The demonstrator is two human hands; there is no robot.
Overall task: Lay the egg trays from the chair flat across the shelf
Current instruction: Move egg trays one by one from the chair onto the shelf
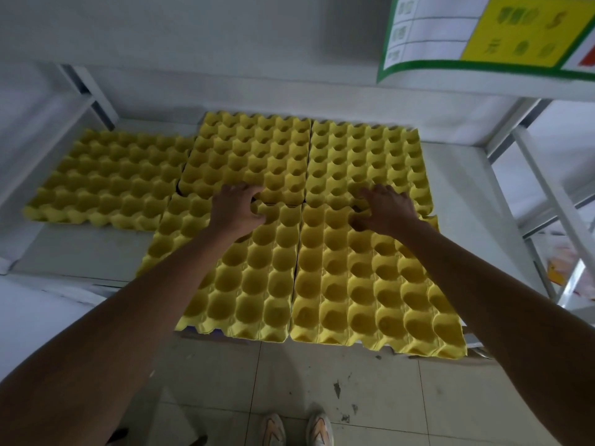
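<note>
Several yellow egg trays lie flat on the white shelf point(457, 175). One tray point(109, 178) sits apart at the far left. Two trays lie at the back, the back middle tray point(251, 152) and the back right tray point(363, 156). Two more lie in front and overhang the shelf's front edge: the front left tray point(244, 278) and the front right tray point(363, 284). My left hand point(235, 210) curls its fingers over the far edge of the front left tray. My right hand point(383, 209) grips the far edge of the front right tray. No chair is in view.
White shelf uprights stand at the left point(93, 94) and at the right point(547, 188). An upper shelf with a green and yellow poster point(502, 30) hangs at the top right. Tiled floor point(386, 397) and my shoes point(296, 429) are below.
</note>
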